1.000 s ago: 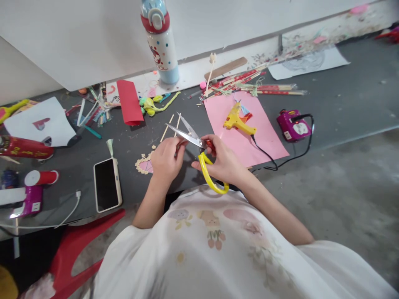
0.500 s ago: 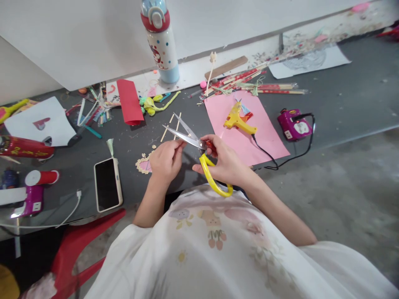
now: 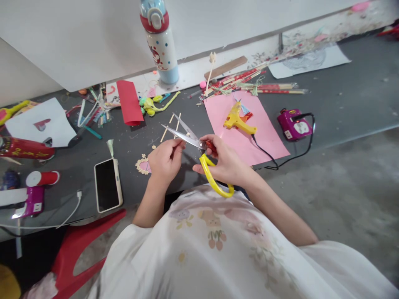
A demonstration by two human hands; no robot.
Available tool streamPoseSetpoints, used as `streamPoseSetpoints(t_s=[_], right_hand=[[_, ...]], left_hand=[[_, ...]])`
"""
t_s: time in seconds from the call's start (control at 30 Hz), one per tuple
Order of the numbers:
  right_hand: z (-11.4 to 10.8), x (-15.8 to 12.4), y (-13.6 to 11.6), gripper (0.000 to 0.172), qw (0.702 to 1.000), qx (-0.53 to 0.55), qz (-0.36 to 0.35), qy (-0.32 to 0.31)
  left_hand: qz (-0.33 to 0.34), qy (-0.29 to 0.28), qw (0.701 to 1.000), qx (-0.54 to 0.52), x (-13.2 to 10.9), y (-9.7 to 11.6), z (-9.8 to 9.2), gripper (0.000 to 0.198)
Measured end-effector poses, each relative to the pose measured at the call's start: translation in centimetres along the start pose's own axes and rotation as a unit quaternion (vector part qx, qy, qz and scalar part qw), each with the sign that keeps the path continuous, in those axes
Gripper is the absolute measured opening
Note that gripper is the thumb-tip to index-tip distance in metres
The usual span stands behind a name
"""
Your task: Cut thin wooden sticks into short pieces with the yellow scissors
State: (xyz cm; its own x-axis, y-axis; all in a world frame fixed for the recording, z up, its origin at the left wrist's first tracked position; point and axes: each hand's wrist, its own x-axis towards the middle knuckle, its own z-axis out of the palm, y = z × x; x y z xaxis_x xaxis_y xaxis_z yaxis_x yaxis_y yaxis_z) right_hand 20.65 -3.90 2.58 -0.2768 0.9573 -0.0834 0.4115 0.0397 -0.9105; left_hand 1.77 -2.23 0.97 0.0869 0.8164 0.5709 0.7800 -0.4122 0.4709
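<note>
Presently in use: one pair of scissors, yellow-handled, blades spread, held above the near edge of the table in front of the white shirt. Right hand: wrapped about the scissors near the pivot, one yellow loop hanging below the palm. Left hand: thumb and forefinger pinched together close beside the lower blade; whether a small piece sits between them cannot be told from this angle. Step in hand, by judgement: lining up a cut at the left fingertips. Next move, likewise judged: a steady pinch, skin clear of the edges, then a controlled squeeze. Surface: one dark grey table, cluttered; two thin sticks beyond the blades; one pink piece with a knobbly pale border, partly hidden by the left hand; one pink sheet bearing a yellow glue gun; one purple power block, corded; one phone, screen dark; one folded red paper; one upright spotted bottle at the back. Room: pale upright panel behind, red chair at lower left, grey floor to the right.
</note>
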Motion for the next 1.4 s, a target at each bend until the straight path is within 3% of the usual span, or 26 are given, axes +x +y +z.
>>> streamPoseSetpoints(t_s=[0.67,1.4], right_hand=[[-0.02,0.03,-0.07,0.064,1.0,0.009,0.013,-0.001],[0.21,0.37,0.8,0.054,0.999,0.013,0.026,-0.029]], left_hand=[[0.015,-0.016,1.0,0.004,-0.02,-0.16,0.09,0.019],[-0.008,-0.104,0.994,-0.017,0.65,-0.85,-0.23,0.021]])
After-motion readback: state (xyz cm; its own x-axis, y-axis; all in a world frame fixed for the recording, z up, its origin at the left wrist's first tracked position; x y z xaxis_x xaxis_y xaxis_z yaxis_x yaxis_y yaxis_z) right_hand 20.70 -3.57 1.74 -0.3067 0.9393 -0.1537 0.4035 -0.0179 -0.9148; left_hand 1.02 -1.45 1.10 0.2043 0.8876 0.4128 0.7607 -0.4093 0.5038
